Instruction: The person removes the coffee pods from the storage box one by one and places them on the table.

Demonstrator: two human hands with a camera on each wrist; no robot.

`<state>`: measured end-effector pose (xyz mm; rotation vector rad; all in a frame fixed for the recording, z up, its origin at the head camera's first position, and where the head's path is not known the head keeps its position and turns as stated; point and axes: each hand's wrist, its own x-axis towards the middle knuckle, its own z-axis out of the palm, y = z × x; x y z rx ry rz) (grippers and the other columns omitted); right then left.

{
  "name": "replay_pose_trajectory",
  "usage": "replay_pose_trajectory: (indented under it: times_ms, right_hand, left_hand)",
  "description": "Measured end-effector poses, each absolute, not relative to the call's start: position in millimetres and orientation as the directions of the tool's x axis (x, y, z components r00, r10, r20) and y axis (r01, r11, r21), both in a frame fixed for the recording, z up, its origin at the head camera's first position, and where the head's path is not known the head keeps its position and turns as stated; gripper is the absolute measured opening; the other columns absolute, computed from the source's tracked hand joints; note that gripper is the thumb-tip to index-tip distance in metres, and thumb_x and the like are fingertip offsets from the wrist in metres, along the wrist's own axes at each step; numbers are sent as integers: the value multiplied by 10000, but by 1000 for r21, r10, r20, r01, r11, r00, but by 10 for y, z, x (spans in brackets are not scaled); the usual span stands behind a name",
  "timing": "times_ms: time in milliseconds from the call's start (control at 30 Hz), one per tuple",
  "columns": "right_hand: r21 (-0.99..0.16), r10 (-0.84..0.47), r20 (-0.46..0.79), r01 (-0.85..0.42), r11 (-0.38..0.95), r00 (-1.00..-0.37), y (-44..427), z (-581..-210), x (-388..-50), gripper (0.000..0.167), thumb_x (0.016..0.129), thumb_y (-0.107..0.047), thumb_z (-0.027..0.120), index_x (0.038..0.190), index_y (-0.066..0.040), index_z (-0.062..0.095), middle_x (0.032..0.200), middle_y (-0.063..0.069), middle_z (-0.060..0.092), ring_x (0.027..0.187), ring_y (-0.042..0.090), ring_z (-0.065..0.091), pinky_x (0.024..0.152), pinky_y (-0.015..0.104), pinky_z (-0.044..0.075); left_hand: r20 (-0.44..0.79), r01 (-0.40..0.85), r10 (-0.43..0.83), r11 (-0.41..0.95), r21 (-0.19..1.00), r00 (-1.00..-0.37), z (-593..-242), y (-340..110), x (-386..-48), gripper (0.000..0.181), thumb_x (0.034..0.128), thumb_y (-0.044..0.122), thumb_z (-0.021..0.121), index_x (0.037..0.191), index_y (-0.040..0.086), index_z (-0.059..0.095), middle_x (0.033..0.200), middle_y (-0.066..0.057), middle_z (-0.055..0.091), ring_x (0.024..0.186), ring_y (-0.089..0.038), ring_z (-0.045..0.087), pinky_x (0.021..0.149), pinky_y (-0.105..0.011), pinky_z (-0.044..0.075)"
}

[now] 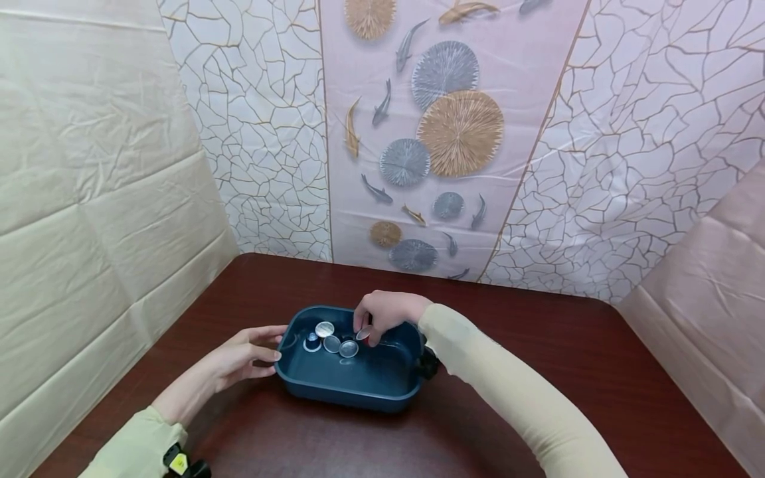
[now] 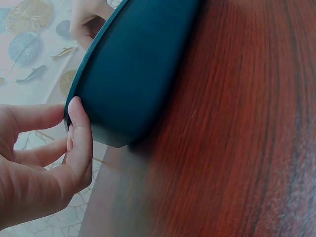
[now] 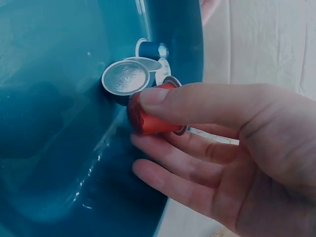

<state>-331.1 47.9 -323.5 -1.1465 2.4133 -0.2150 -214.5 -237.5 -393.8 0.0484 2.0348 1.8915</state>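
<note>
4 capsules (image 1: 348, 348) in tray (image 1: 370, 380) on table (image 1: 574, 352)

The right hand (image 3: 247, 165) pinches a red pod (image 3: 152, 126), its thumb lying across the side, its fingers beneath. The pod lies on its side, rim toward the palm, darker end pointing left. Just beyond sits a foil-topped pod (image 3: 126, 77), a second foil disc (image 3: 152, 63) partly behind it, and a pale shiny piece (image 3: 163, 71), mostly hidden. Farther back, a blue pod (image 3: 149, 50) lies tipped near the wall of the blue tray (image 3: 49, 123). White glints streak the tray's floor. Pale cloth (image 3: 266, 44) shows outside.
</note>
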Motion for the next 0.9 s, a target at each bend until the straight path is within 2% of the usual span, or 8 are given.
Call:
replay_pose_trajectory:
  times_ms: [233, 467, 767, 900]
  right_hand:
    - [-427, -778, -294, -652, 627, -555, 568, -3183, -3321, 220, 830, -101, 779, 1016, -188, 698, 987, -23, 684, 816, 120, 636, 697, 265, 587]
    - [-572, -788, -279, -564, 596, -549, 678, -3200, -3337, 284, 863, -18, 718, 1128, -101, 660, 1016, 61, 717, 759, 217, 738, 600, 345, 606]
    - [-625, -797, -215, -548, 556, -564, 810, -3226, -3349, 389, 859, -28, 721, 1234, -49, 620, 1137, 80, 684, 810, 129, 718, 707, 319, 614]
    - [-633, -805, -184, -558, 536, -564, 884, -3228, -3352, 378, 882, -46, 699, 1251, -52, 616, 1165, 82, 675, 844, 201, 727, 720, 321, 613]
  left_hand:
    - [-241, -222, 261, 101, 970, -935, -3937, -2371, -2142, 676, 923, 51, 572, 1534, -3, 287, 1485, -297, 367, 948, -174, 649, 789, -285, 590]
    - [-238, -218, 263, 105, 970, -935, -3934, -2372, -2142, 672, 925, 49, 566, 1533, -6, 285, 1490, -302, 359, 948, -169, 648, 787, -282, 590]
    - [-240, -219, 263, 109, 970, -934, -3926, -2368, -2137, 675, 923, 49, 570, 1533, -6, 285, 1485, -297, 365, 959, -173, 640, 790, -287, 586]
    - [-241, -219, 263, 111, 969, -934, -3921, -2364, -2132, 677, 922, 47, 571, 1534, -4, 285, 1486, -297, 364, 963, -175, 637, 790, -288, 586]
